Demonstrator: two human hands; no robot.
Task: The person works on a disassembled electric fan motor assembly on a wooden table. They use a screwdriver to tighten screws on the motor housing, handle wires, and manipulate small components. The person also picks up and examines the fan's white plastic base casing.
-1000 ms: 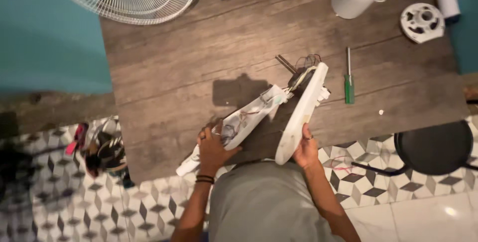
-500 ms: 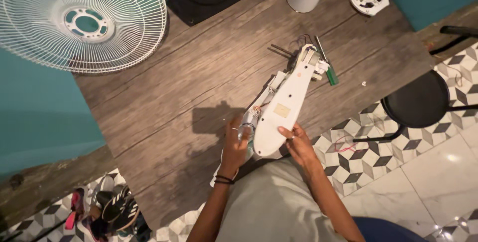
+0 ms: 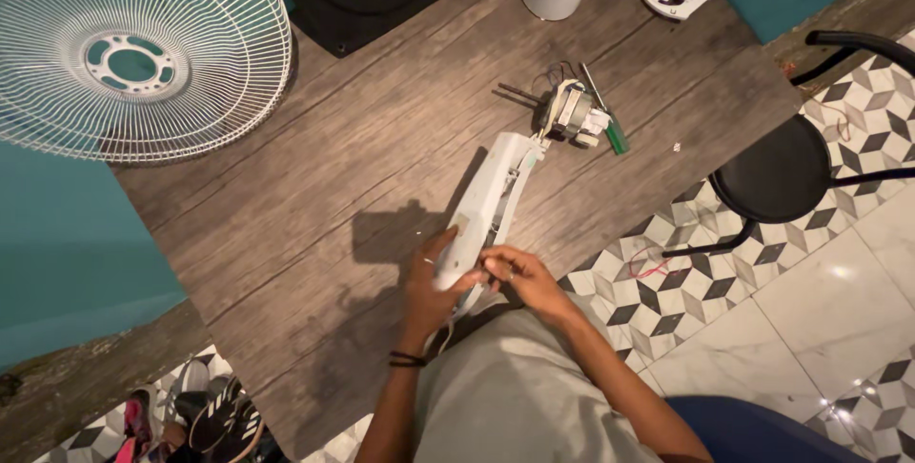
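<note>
Both hands, left (image 3: pixel 431 284) and right (image 3: pixel 519 277), fingers pinching a long white plastic housing (image 3: pixel 491 204) over the grained wooden worktop (image 3: pixel 286 187); a wired motor (image 3: pixel 572 115) sits at its far end.

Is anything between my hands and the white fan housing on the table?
Nothing visible. The left hand and right hand both grip the near end of the white fan housing; the motor sits at its far end.

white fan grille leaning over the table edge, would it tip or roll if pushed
The white fan grille hangs partly past the wooden table, so a push could probably tip it off. Thin open wire suggests it is light for its size. Round, it might roll if stood on edge.
</note>
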